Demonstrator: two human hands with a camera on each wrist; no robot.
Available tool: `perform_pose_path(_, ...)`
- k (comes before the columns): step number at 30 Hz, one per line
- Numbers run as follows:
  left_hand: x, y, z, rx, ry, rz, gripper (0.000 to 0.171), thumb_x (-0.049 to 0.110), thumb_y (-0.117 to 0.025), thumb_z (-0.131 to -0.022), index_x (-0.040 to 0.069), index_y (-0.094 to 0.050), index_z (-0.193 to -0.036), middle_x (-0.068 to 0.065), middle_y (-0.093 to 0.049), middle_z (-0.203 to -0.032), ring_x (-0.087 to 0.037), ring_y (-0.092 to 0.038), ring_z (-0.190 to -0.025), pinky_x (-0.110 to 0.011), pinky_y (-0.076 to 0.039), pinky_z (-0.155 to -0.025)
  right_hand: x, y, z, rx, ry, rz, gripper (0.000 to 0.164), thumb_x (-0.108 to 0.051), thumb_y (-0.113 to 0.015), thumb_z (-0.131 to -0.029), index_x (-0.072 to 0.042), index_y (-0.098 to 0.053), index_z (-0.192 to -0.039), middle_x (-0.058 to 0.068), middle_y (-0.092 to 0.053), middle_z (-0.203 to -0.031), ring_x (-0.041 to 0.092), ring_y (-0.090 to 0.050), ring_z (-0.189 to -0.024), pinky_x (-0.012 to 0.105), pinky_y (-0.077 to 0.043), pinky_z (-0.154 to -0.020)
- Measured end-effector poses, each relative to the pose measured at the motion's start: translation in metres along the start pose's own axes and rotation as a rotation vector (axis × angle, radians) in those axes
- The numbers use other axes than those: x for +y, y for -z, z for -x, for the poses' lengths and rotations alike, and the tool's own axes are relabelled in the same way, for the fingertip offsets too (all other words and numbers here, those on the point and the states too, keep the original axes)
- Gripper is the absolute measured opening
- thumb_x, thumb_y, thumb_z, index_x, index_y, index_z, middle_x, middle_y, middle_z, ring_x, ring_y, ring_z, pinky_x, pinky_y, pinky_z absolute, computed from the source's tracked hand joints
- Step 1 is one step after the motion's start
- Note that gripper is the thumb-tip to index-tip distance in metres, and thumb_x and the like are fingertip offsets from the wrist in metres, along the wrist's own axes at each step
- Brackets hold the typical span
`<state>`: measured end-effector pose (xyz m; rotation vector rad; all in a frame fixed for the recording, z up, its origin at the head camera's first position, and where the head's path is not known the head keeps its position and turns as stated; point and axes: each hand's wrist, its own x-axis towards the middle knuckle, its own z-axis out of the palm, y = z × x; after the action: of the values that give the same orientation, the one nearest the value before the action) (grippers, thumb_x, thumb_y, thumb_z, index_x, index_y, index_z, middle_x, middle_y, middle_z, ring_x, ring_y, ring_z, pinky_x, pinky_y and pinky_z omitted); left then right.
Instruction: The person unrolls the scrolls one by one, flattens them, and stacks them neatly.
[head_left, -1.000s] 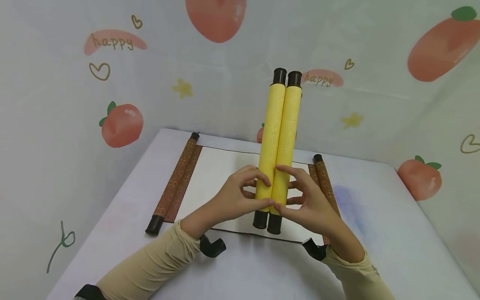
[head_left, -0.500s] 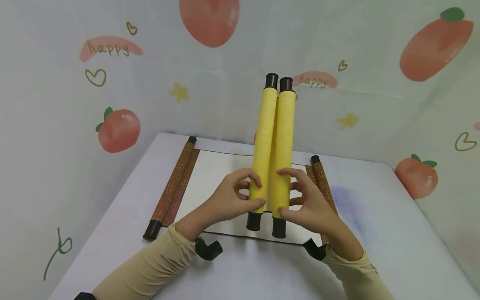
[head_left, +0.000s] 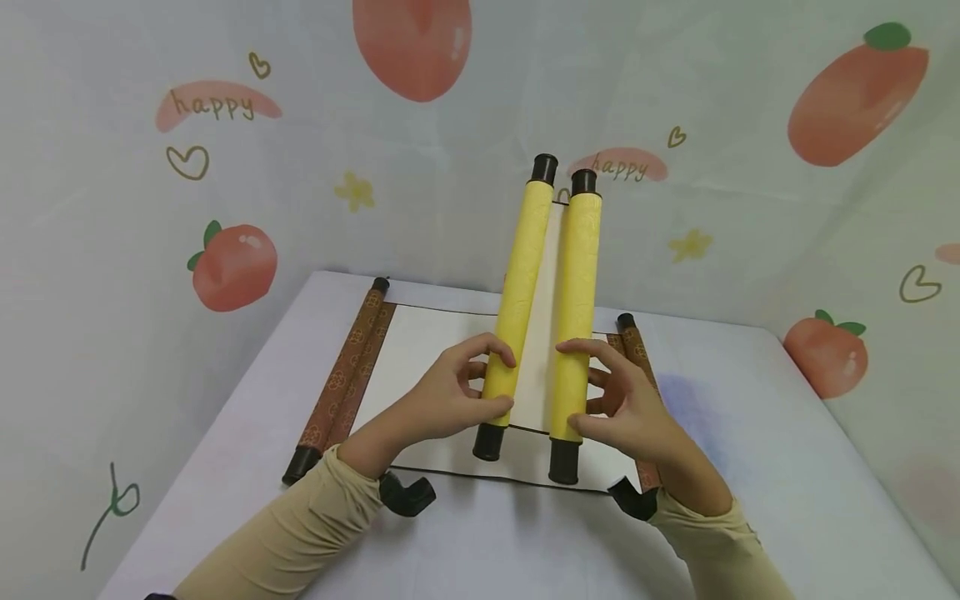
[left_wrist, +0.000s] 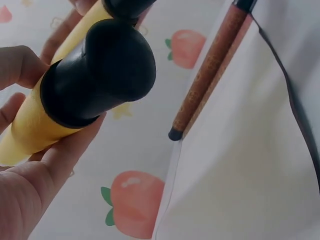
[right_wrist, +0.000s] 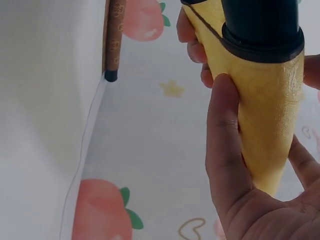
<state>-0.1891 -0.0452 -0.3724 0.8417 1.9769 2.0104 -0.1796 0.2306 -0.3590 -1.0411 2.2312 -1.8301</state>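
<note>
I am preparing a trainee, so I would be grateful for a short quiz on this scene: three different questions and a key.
1. True or false: the left hand grips the left yellow roller, and the right hand grips the right yellow roller.
2. The scroll with brown ends on the table is: A) rolled up; B) spread open; C) standing upright.
3. Fill in: the lower end caps of the yellow rollers are ____ in colour.

Key: 1. True. 2. B. 3. Black.
</note>
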Motion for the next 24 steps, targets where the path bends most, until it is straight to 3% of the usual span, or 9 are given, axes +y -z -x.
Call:
perform_pose_path(4, 0.0003, 0.0013, 0.0008, -0.008, 0.011, -0.008, 0.039, -0.007, -0.066, -0.086, 0.007, -0.057, -0.121, -0.011, -0.05, -0.136, -0.045, -0.065, -0.108, -0.041, -0.065, -0.069, 0.0011, -0.0012, -0.0013, 0.012, -0.005, -0.015, 0.067, 0.022, -0.063, -0.078, 0.0, -0.048, -0.14, 0.016, -0.044, -0.141, 0.028, -0.07, -0.112, 0.046, -0.065, -0.072)
perform_pose_path(10, 0.0004, 0.0012, 0.0014, -0.008, 0.031, -0.087, 0.047, -0.003, -0.064, -0.084, 0.007, -0.058, -0.13, -0.008, -0.05, -0.138, -0.031, -0.065, -0.1, -0.04, -0.064, -0.069, 0.0035, -0.0015, -0.002, 0.03, -0.009, 0.001, 0.062, 0.021, -0.068, -0.081, -0.001, -0.047, -0.135, 0.019, -0.045, -0.131, 0.027, -0.069, -0.105, 0.044, -0.065, -0.068)
perform_pose_path(16, -0.0032, 0.0018, 0.0015, 0.008, 0.02, -0.138, 0.037, -0.002, -0.066, -0.082, 0.011, -0.057, -0.116, -0.011, -0.051, -0.124, -0.027, -0.064, -0.088, -0.036, -0.062, -0.063, 0.0046, -0.0067, -0.0033, 0.072, -0.076, 0.051, 0.059, 0.012, -0.078, -0.084, -0.006, -0.045, -0.128, 0.021, -0.048, -0.126, 0.034, -0.072, -0.102, 0.046, -0.066, -0.065)
perform_pose_path(20, -0.0056, 0.0028, 0.0013, 0.047, 0.018, -0.221, 0.029, 0.003, -0.069, -0.083, 0.015, -0.056, -0.106, -0.008, -0.052, -0.113, -0.022, -0.06, -0.079, -0.031, -0.057, -0.057, 0.004, -0.0096, -0.0039, 0.073, -0.11, 0.053, 0.059, 0.012, -0.077, -0.083, -0.008, -0.045, -0.129, 0.021, -0.046, -0.128, 0.039, -0.07, -0.103, 0.046, -0.066, -0.065)
perform_pose_path(24, -0.006, 0.0051, 0.0005, 0.059, 0.026, -0.243, 0.027, 0.005, -0.071, -0.086, 0.017, -0.056, -0.104, -0.008, -0.054, -0.109, -0.021, -0.06, -0.08, -0.031, -0.058, -0.059, 0.0044, -0.0086, -0.0034, 0.078, -0.128, 0.06, 0.063, 0.013, -0.074, -0.083, -0.008, -0.048, -0.137, 0.02, -0.045, -0.133, 0.04, -0.067, -0.104, 0.045, -0.066, -0.067)
